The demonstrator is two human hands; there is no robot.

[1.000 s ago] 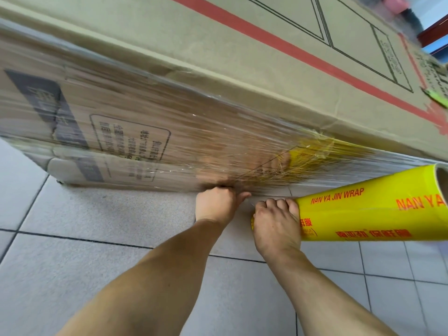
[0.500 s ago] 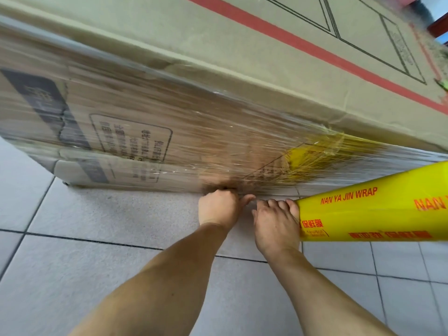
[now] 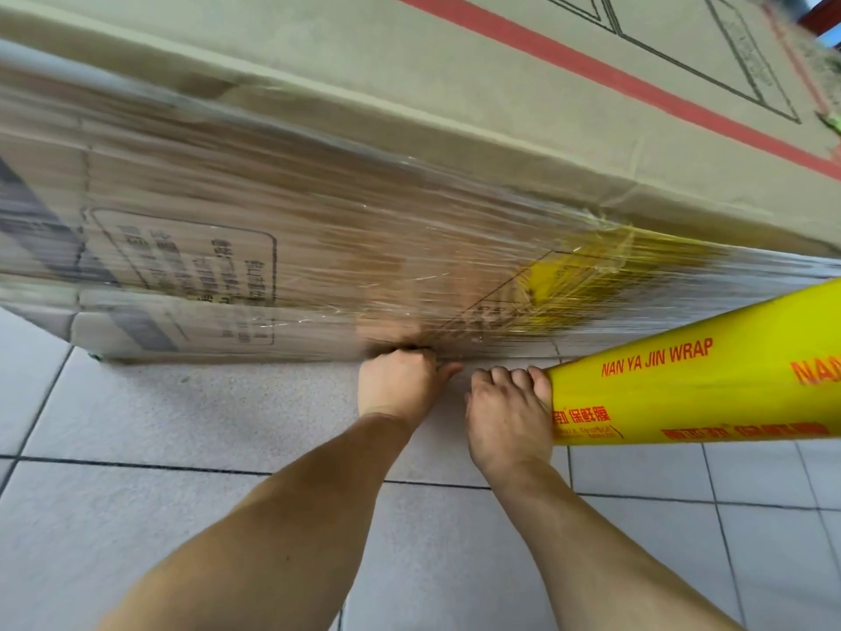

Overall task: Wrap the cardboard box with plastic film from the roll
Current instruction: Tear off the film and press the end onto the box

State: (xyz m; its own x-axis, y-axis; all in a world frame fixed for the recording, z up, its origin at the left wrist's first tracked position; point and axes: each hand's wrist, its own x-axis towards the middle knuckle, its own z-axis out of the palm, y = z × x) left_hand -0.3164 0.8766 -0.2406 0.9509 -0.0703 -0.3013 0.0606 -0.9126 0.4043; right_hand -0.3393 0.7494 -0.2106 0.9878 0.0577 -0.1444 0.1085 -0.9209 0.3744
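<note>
Floor (image 3: 182, 516): pale grey-white square tiles w/ faint speckle, dark grout lines. One long grout line runs left-right across the floor's lower-middle part; shorter lines cross it toward the floor's right side & far left edge. Up beyond the floor, top right corner: thin strip of dark red-brown frame (image 3: 826, 15) w/ a bit of blue just below it, blurred, can't tell what it is.

The cardboard box (image 3: 409, 84) is matt brown paperboard, crossed by a red tape stripe (image 3: 591, 66). Its side wears clear plastic film (image 3: 318, 248) — glossy, finely wrinkled. The roll (image 3: 705, 380) is shiny yellow plastic. The floor (image 3: 182, 425) is pale, faintly speckled tile.
</note>
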